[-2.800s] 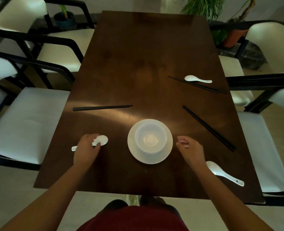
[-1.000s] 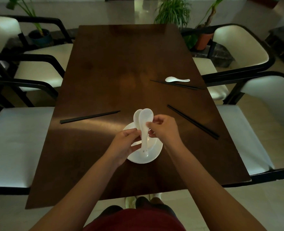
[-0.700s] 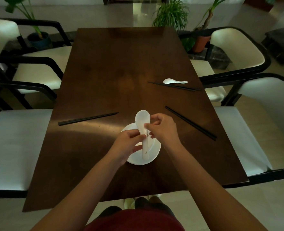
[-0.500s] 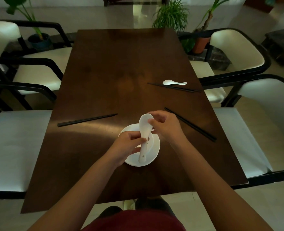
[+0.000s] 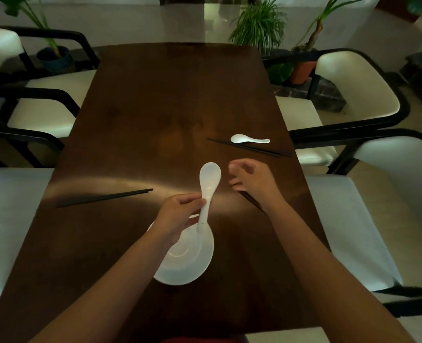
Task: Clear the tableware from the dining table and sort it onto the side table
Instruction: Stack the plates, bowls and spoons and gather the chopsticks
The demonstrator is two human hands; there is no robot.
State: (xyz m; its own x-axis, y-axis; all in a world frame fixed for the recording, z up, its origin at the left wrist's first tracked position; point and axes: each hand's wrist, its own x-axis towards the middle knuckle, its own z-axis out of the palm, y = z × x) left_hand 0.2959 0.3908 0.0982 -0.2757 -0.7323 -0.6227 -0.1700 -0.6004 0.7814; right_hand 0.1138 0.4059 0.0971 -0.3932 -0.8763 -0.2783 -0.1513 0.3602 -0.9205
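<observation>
Head view of a dark wooden worktop [image 5: 170, 100] flanked by white-cushioned chairs with black frames. The left hand [image 5: 177, 215] pinches the handle of a white ceramic spoon [image 5: 208, 184] between thumb and fingertips, holding it above the worktop with the bowl end pointing away from the person; whether a second spoon is nested beneath it cannot be told. Below and partly behind this hand, a white bowl [image 5: 187, 253] sits on a white plate [image 5: 180, 280] near the person's edge of the worktop; the lower tip of the spoon handle overlaps the bowl's rim in the view. The right hand [image 5: 250, 184] hovers to the right of the spoon, its fingers loosely curled and apart, holding nothing; it covers the far end of a pair of black chopsticks [image 5: 250, 201] lying on the worktop, of which only a short stretch shows beside the wrist. A second pair of black chopsticks [image 5: 104, 198] lies to the left of the hands, angled across a band of reflected light. Farther off on the right side, a third pair of chopsticks [image 5: 248, 147] lies diagonally, with another white spoon [image 5: 248, 139] just beside it on the far side. Potted plants [image 5: 259, 23] stand beyond the far end of the worktop.
</observation>
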